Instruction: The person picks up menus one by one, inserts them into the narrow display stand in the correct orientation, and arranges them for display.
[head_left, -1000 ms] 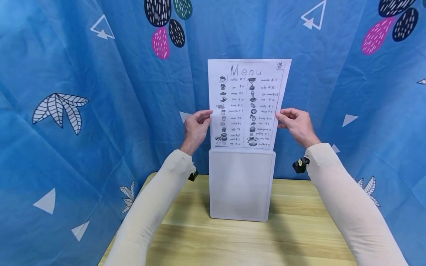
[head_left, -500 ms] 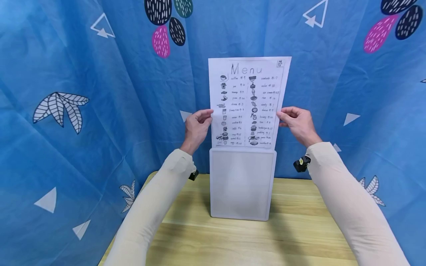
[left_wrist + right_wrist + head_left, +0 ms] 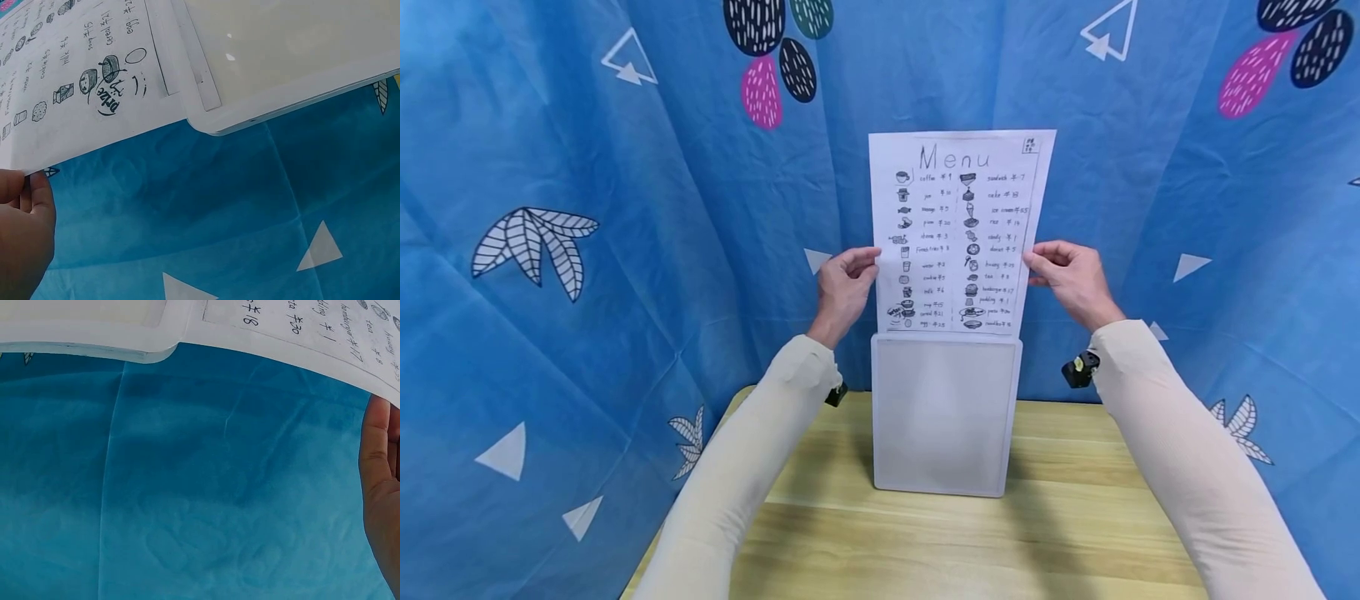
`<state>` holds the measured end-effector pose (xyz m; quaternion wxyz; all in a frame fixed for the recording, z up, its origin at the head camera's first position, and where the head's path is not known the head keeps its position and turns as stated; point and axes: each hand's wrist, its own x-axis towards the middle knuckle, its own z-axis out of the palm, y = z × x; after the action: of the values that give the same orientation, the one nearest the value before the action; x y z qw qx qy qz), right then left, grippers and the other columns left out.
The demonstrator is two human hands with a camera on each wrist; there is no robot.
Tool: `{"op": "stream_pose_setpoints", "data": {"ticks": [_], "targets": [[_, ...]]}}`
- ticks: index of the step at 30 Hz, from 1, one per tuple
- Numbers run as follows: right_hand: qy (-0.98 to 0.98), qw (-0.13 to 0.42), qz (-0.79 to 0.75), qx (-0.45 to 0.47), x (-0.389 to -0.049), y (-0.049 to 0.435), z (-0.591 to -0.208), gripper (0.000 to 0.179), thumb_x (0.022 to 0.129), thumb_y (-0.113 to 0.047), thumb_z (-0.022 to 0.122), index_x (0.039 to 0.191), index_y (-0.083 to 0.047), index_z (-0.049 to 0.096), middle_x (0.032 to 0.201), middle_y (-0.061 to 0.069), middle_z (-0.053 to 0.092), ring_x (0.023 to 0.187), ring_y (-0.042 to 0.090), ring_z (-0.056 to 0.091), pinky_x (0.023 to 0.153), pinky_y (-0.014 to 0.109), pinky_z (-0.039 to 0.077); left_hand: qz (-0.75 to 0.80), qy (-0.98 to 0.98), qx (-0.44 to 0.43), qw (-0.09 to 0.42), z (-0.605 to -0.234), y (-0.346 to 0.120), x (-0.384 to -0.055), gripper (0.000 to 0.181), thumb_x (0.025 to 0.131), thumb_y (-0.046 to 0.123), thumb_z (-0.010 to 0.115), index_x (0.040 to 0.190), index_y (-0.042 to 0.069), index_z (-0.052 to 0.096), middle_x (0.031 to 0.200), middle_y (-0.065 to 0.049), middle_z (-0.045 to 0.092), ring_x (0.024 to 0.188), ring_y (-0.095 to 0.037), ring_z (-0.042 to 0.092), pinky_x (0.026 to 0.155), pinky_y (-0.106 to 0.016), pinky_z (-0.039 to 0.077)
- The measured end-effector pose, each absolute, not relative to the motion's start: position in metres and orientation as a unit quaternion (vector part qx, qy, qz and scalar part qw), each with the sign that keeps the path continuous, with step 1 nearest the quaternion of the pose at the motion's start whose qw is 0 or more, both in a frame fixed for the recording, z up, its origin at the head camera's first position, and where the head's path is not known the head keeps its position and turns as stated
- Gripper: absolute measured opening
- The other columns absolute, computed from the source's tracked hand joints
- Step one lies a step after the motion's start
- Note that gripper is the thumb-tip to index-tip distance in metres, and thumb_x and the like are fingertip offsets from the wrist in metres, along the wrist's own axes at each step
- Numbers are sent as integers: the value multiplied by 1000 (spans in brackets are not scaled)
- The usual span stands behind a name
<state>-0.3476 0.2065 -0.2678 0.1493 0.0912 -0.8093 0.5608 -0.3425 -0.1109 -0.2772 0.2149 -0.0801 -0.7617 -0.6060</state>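
Left hand [image 3: 844, 287] and right hand [image 3: 1070, 279] pinch the menu sheet [image 3: 955, 237] — long axis upright, title up — at top edge of white frame [image 3: 943, 417].

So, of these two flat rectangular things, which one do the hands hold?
The upper one: the paper headed "Menu". The left hand and the right hand pinch its side edges; neither hand touches the white board below.
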Motion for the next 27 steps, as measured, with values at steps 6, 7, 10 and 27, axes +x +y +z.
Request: {"op": "stream_pose_setpoints", "data": {"ticks": [6, 7, 10, 27], "targets": [[-815, 145, 554, 90, -347, 207, -266, 43, 95, -37, 66, 118, -1, 67, 106, 4, 69, 88, 11, 68, 81, 25, 57, -605, -763, -80, 213, -276, -111, -342, 25, 98, 4, 63, 122, 5, 70, 121, -12, 68, 108, -23, 63, 96, -35, 52], [-816, 144, 553, 89, -347, 207, -266, 43, 95, -38, 66, 118, -2, 67, 106, 5, 69, 88, 11, 68, 80, 24, 57, -605, -763, -79, 213, -276, -111, -342, 25, 98, 4, 63, 123, 6, 70, 121, -11, 68, 109, -22, 63, 96, -35, 52], [-816, 142, 554, 88, -347, 207, -266, 43, 95, -38, 66, 117, -1, 67, 106, 5, 69, 88, 11, 68, 78, 22, 56, -605, -764, -78, 210, -277, -112, -342, 26, 98, 5, 63, 123, 6, 70, 121, -11, 68, 109, -22, 63, 96, -34, 52], [-811, 142, 560, 91, -347, 207, -270, 42, 95, -37, 66, 117, -1, 67, 105, 4, 68, 88, 11, 68, 79, 23, 57, -604, -762, -84, 216, -282, -112, -342, 25, 98, 4, 63, 122, 5, 70, 119, -12, 69, 107, -23, 65, 94, -35, 53]]}}
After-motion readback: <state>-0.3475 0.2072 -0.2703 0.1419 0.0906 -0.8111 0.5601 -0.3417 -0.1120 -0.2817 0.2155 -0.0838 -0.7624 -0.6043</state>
